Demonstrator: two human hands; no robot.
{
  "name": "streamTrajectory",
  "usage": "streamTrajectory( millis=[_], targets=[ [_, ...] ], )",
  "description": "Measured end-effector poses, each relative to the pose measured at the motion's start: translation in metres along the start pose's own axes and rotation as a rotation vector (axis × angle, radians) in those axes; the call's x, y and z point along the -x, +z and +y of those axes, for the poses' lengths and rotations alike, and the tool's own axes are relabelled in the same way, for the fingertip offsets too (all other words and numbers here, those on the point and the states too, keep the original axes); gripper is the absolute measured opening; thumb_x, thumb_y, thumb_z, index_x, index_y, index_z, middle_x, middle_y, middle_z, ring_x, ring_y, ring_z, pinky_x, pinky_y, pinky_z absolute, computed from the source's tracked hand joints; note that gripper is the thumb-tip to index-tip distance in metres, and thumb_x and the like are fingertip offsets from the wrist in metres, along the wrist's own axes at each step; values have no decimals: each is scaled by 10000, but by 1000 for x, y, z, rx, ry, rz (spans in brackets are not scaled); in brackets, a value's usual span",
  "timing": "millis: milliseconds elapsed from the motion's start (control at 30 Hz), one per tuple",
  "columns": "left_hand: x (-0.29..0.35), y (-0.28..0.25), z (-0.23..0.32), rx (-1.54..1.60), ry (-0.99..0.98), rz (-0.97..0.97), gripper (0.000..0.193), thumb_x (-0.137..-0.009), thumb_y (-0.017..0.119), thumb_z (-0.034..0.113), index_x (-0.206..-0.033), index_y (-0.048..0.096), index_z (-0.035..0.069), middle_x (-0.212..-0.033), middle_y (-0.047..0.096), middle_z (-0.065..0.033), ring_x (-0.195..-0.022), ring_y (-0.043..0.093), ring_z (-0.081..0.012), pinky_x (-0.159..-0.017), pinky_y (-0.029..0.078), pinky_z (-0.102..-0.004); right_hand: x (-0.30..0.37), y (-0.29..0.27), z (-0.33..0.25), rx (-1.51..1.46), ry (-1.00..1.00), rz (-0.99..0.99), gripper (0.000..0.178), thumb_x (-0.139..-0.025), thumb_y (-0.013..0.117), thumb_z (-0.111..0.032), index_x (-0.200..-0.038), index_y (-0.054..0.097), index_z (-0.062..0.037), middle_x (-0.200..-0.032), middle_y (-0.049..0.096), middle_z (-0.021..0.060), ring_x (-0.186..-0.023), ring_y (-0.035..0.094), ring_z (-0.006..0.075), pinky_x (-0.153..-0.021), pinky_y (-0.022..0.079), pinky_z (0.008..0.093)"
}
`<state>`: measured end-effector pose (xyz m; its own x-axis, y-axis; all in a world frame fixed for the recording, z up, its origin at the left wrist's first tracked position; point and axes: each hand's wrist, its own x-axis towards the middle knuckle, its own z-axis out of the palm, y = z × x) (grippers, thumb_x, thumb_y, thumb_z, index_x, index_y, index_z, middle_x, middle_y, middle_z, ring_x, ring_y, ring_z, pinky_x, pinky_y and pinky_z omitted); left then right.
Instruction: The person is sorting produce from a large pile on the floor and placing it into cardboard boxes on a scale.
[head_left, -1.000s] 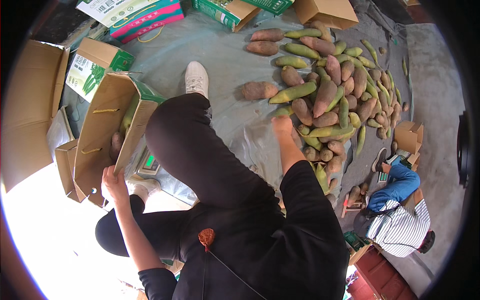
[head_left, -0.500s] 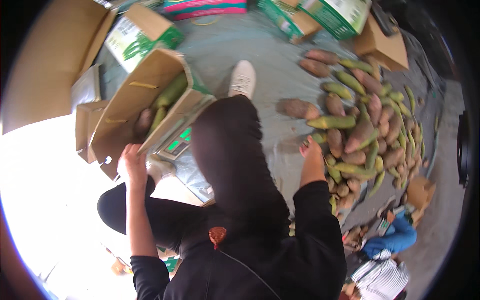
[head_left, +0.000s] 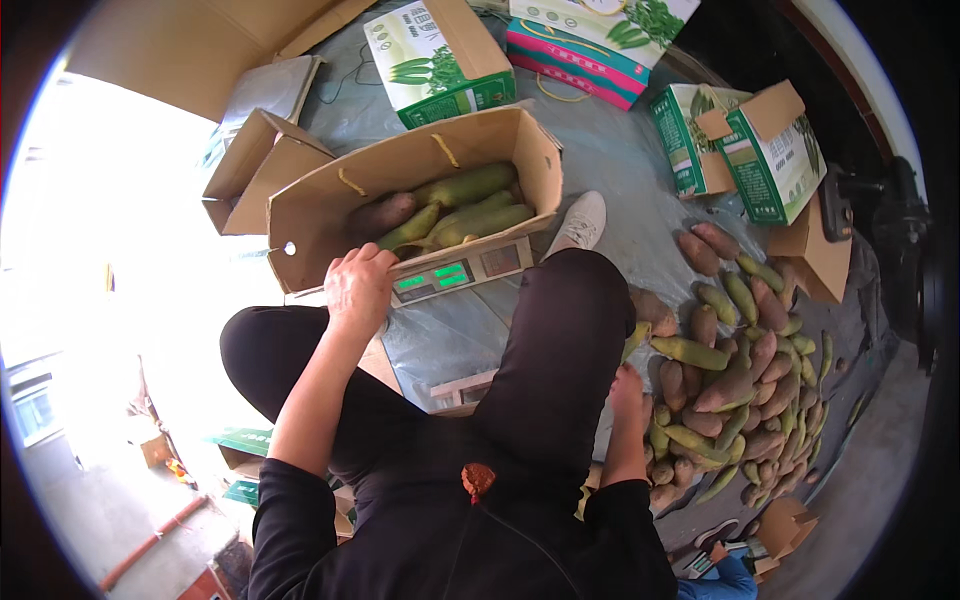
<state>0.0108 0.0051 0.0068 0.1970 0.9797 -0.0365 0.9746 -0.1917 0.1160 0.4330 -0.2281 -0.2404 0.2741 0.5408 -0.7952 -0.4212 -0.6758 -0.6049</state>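
My left hand [head_left: 360,290] is closed over the front rim of an open cardboard box [head_left: 400,165]. Several green radishes [head_left: 466,187] and a brownish-pink root [head_left: 382,214] lie inside. The box rests on a scale [head_left: 462,274] with a lit green display. Beside my right knee, my right hand [head_left: 628,392] is closed at the left edge of a heap of green radishes and brownish-pink roots [head_left: 770,390]. A green radish [head_left: 636,341] sticks up from its fingers, partly hidden by the knee.
Green-and-white cartons [head_left: 440,60] stand beyond the box, with a pink-and-teal carton [head_left: 580,60] beside them. More open cartons [head_left: 770,150] are at the far right. A small open cardboard box [head_left: 262,175] sits left of the scale. Another person's blue-clad limb [head_left: 720,585] shows at lower right.
The view has turned toward the left, so the box and scale show more fully. My left hand stays on the box rim. My right hand has drawn back toward my knee, with a green radish.
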Motion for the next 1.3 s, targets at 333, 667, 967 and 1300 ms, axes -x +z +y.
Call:
streamTrajectory(
  millis=[333, 667, 967, 1300],
  targets=[
    [3, 2, -9, 29, 33, 40, 66, -720, 628, 119, -786, 626, 124, -787, 564, -35, -841, 584, -233, -718, 438, -385, 78, 123, -251, 384, -723, -147, 473, -743, 633, 4, -1196, 501, 32, -1081, 594, 76, -1001, 565, 150, -880, 438, 293],
    [5, 3, -9, -71, 34, 47, 80, -746, 579, 130, -806, 630, 143, -805, 577, -32, -838, 595, -228, -710, 442, -382, 142, 261, -344, 835, -1218, -466, 479, -708, 699, -43, -1158, 540, -3, -1071, 610, 103, -982, 579, 180, -872, 449, 303],
    [2, 2, -3, -72, 51, 7, 140, -712, 663, 150, -838, 609, 121, -833, 572, -46, -866, 584, -249, -721, 443, -388, 107, 231, -321, 709, -1365, -138, 498, -727, 727, -172, -1170, 542, -37, -1074, 616, 129, -975, 599, 239, -850, 465, 336],
    [0, 11, -9, -6, 125, 29, 136, -718, 651, 112, -838, 596, 77, -811, 566, -90, -805, 575, -301, -673, 449, -420, 4, 42, -82, 1172, -692, 196, 291, -756, 637, -168, -999, 606, -10, -927, 633, 173, -886, 609, 328, -761, 490, 394]
  ],
)
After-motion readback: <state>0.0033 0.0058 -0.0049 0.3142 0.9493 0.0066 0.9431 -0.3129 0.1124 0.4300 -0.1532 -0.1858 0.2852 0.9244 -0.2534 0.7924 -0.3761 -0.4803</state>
